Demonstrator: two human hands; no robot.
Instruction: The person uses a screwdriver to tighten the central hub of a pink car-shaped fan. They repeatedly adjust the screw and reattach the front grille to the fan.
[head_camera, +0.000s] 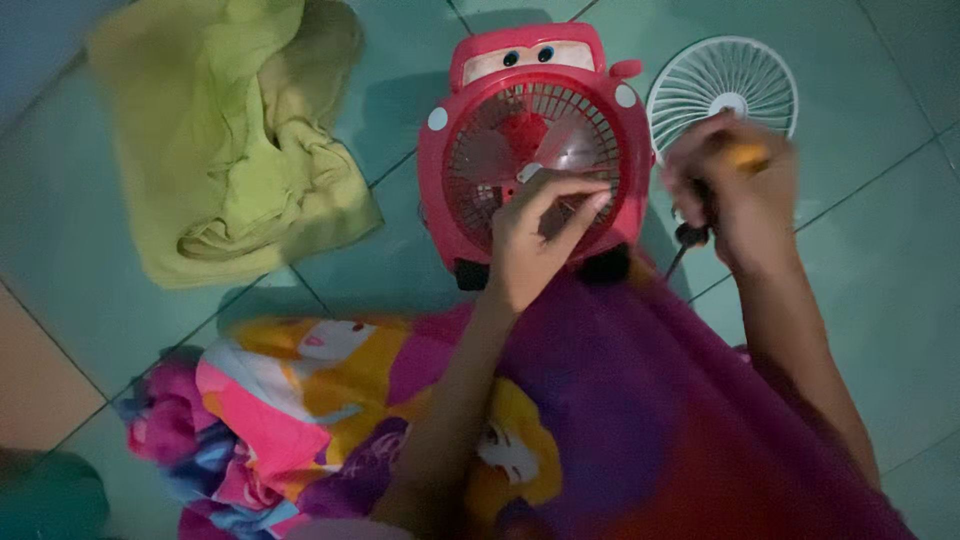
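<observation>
Head view: a red car-shaped fan (530, 140) lies on the tiled floor (880, 300), its grille facing up and its eyes end pointing away. The left hand (535, 235) pinches a small part at the grille. The right hand (735, 200), blurred, grips a screwdriver (690, 240), tip pointing down-left. A white grille (725, 85) lies beside it.

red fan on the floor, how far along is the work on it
Looks done: the white grille is off and lies on the tiles beside the red fan. In hand: the left hand reaches its fingers to the fan's hub area, and the right hand grips a screwdriver, blurred. Left: the blades sit inside the fan, and the white grille is not on it.
</observation>
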